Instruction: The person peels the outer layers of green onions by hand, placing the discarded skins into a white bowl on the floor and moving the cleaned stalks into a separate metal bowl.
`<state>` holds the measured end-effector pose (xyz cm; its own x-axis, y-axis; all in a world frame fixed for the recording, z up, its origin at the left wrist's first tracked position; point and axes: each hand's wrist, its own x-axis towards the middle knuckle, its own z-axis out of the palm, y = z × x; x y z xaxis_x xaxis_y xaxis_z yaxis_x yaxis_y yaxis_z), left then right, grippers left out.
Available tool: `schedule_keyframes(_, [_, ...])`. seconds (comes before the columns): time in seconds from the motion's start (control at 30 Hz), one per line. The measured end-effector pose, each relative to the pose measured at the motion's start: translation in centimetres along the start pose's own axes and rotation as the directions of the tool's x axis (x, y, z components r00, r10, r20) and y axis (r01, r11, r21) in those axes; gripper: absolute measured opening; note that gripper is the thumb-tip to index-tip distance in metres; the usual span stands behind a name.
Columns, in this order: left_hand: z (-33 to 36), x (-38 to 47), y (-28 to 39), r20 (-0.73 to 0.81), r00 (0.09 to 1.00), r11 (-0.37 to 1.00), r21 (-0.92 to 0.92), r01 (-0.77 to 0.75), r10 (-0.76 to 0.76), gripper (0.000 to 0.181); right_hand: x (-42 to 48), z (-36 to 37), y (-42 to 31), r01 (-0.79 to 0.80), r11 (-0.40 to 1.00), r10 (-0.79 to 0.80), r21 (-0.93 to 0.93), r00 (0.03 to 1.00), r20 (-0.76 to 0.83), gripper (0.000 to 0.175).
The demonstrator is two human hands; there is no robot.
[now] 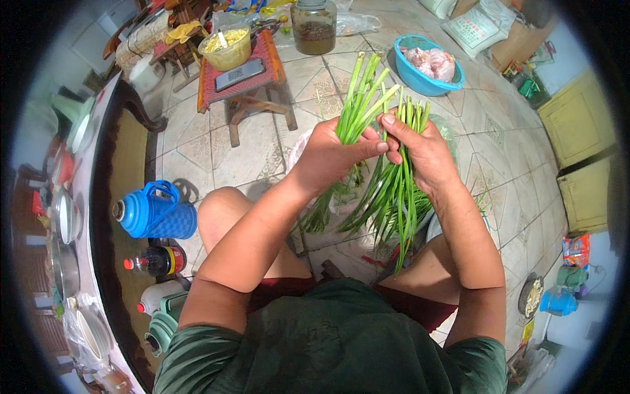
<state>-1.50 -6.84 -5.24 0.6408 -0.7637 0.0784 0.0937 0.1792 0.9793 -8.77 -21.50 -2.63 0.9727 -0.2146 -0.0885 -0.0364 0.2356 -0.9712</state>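
My left hand point(332, 150) is closed around a bunch of long green chives point(363, 106), their pale stem ends pointing up and away from me. A second bunch of chives point(393, 182) is in my right hand point(421, 150), its leaves drooping towards my knees. The fingertips of both hands meet around a few stalks between the bunches. Beyond the right hand shows a thin, clear greenish plastic bag point(447, 133). Partly hidden under the right forearm is the rim of a metal basin point(485, 221). Loose greens below the left hand are half covered by it.
Ahead stand a low folding stool point(268, 74) bearing a phone point(239, 75) and a tub of yellow food point(226, 49), a glass jar point(313, 29) and a blue basin point(428, 86) with pale, pinkish contents. At left are a blue thermos point(157, 212), a dark bottle point(160, 261) and a table point(101, 162).
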Motion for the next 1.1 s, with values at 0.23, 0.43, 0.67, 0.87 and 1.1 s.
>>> schedule_keyframes(0.23, [0.1, -0.6, 0.0, -0.031, 0.996, 0.996, -0.023, 0.081, -0.082, 0.017, 0.0, 0.5, -0.2, 0.022, 0.997, -0.022, -0.073, 1.000, 0.011, 0.016])
schedule_keyframes(0.43, [-0.7, -1.0, 0.7, 0.006, 0.987, 0.967, -0.197, 0.160, -0.162, 0.016, 0.7, -0.7, -0.3, 0.081, 0.992, -0.079, 0.095, 0.997, -0.023, 0.012])
schedule_keyframes(0.67, [-1.5, -1.5, 1.4, -0.016, 0.987, 0.952, -0.266, 0.150, -0.160, 0.015, 1.2, -2.3, -0.9, -0.005, 0.988, -0.014, -0.151, 0.993, -0.120, 0.018])
schedule_keyframes(0.87, [-0.8, -1.1, 0.6, -0.004, 0.985, 0.974, -0.148, 0.171, -0.173, 0.021, 0.6, 0.6, -0.5, -0.030, 0.989, 0.020, 0.144, 0.997, 0.071, 0.022])
schedule_keyframes(1.1, [-0.7, -0.7, 1.2, -0.155, 0.971, 0.956, -0.260, 0.137, -0.181, 0.035, 1.5, -1.3, -0.7, 0.219, 0.950, -0.230, -0.222, 0.973, -0.024, 0.035])
